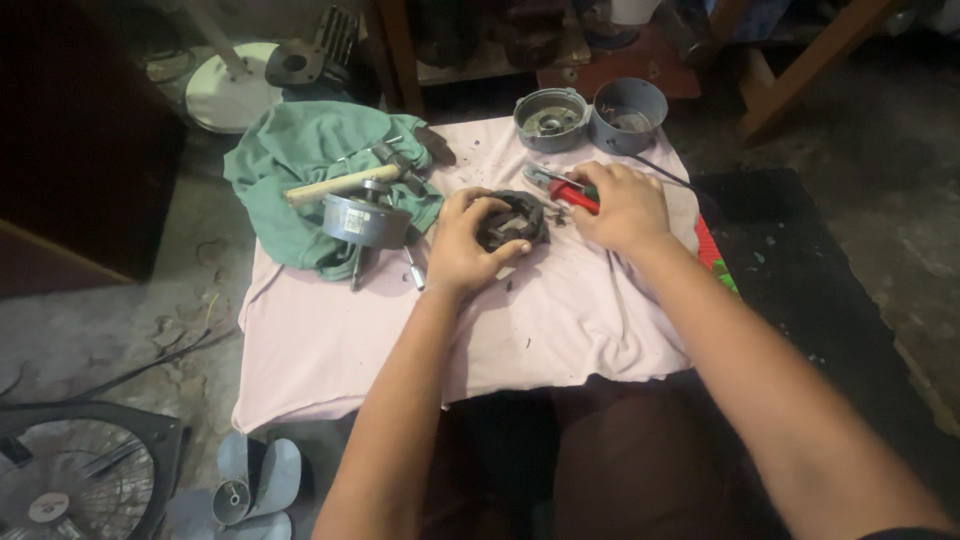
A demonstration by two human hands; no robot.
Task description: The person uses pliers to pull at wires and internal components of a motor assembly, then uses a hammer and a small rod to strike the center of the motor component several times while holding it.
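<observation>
Pink cloth (560, 330): a pale pink fabric sheet spread over a low table, wrinkled and flecked with dark crumbs; I work on top of it.
Head view, left hand (462, 245): my left hand curls round the left side of a dark, ring-shaped motor stator with wound coils (512, 222); thumb and fingers are closed on its rim and hold it against the pink cloth.
Head view, right hand (625, 208): my right hand lies just right of the stator, fingers folded down over a pair of red-handled pliers (572, 193); the metal tip pokes out toward the stator's upper edge. I cannot tell how firmly the handles are squeezed.
Stator position: near the middle of the far half of the cloth, between my two hands.
Left of the hands: a crumpled green rag (295, 160) lies over the cloth's far left corner; on it rest a hammer with a pale wooden handle (345, 183) and a grey, round metal motor housing (365, 218) standing on its shaft.
Far edge: two grey, round metal cups, one motor end cover (550, 118) and one deeper grey can (630, 113), sit side by side, touching or nearly so.
Floor, lower left: a dark fan guard grille (75, 480) and a grey plastic fan blade (250, 485) lie beside the table.
</observation>
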